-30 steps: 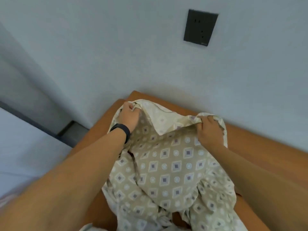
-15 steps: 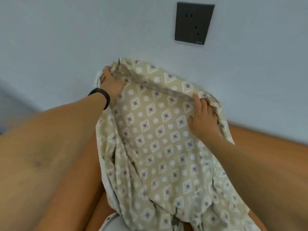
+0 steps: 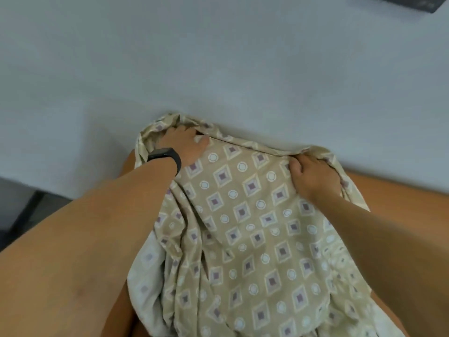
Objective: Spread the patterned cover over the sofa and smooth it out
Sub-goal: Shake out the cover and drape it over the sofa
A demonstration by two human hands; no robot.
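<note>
The beige patterned cover (image 3: 245,222), printed with diamonds and circles, hangs bunched over the back of the orange-brown sofa (image 3: 398,200). Its top edge lies along the sofa's backrest against the wall. My left hand (image 3: 181,143), with a black wristband, grips the cover's upper left corner. My right hand (image 3: 312,176) grips the top edge about an arm's width to the right, fingers curled into the fabric. The lower part of the cover falls in deep folds between my arms.
A pale grey wall (image 3: 218,69) rises right behind the sofa. A dark wall socket plate (image 3: 413,2) shows at the top right edge. Dark floor and skirting (image 3: 21,215) lie at the left. Bare sofa back extends to the right.
Both hands came down from the raised position and brought the cover's top edge onto the sofa's backrest by the wall. The camera tilted down, so the socket plate slid to the top edge.
</note>
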